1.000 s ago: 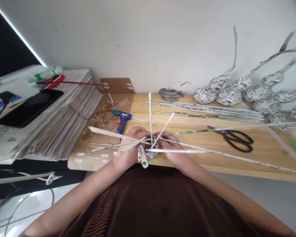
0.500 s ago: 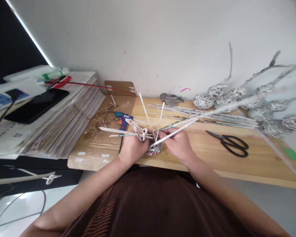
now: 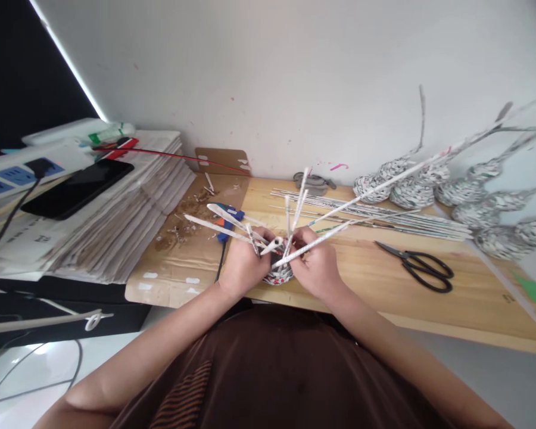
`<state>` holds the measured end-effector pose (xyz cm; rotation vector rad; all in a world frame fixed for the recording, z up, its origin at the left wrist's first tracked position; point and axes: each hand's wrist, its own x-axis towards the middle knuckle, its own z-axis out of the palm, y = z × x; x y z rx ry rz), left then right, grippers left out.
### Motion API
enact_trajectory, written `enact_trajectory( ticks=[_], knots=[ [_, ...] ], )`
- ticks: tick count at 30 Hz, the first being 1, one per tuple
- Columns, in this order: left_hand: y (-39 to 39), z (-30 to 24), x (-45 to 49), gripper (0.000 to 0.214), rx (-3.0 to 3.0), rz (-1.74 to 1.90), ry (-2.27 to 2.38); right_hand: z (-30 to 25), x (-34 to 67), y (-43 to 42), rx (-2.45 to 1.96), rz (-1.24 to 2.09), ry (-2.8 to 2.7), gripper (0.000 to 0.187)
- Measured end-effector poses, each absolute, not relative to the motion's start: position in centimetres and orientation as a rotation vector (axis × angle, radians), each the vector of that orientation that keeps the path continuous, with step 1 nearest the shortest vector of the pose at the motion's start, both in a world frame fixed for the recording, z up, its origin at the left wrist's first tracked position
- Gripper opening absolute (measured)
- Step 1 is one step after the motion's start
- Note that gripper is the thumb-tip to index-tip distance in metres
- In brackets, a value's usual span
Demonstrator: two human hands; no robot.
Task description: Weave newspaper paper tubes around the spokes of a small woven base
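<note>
A small basket woven from rolled newspaper (image 3: pixel 279 276) is held between both hands at the front edge of the table. My left hand (image 3: pixel 242 262) grips its left side, thumb at the rim. Several upright paper tubes (image 3: pixel 301 208) fan out from the rim to the left and upward. My right hand (image 3: pixel 317 262) is closed at the right side, fingers pinched on a paper tube by the rim. One long paper tube (image 3: pixel 379 187) slants from that hand to the upper right. The inside of the basket is mostly hidden.
Black scissors (image 3: pixel 422 265) lie right of my hands. Loose paper tubes (image 3: pixel 411 223) lie behind them, with woven gourd shapes (image 3: pixel 411 193) by the wall. Left are a blue glue gun (image 3: pixel 236 215), cardboard (image 3: pixel 165 277), stacked paper (image 3: pixel 138 232), a phone (image 3: pixel 78 189) and a power strip (image 3: pixel 31 170).
The basket has turned a little in my hands and its upright tubes have shifted. The long tube at the right hand has swung higher. The whole view has moved slightly.
</note>
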<state>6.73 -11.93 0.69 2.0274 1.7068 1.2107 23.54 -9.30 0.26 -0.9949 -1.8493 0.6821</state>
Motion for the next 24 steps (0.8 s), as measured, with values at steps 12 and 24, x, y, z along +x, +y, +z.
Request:
enact_trajectory(
  ticks=[12,24],
  knots=[
    [-12.4,-0.4,6.5,0.019,2.070,1.281,1.672,-0.2,23.2,-7.9,-0.980,1.363,-1.135,0.028],
    [-13.6,-0.4,6.4,0.012,2.146,1.242,1.536,-1.7,24.2,-9.8,-0.960,1.070,-1.530,0.015]
  ],
)
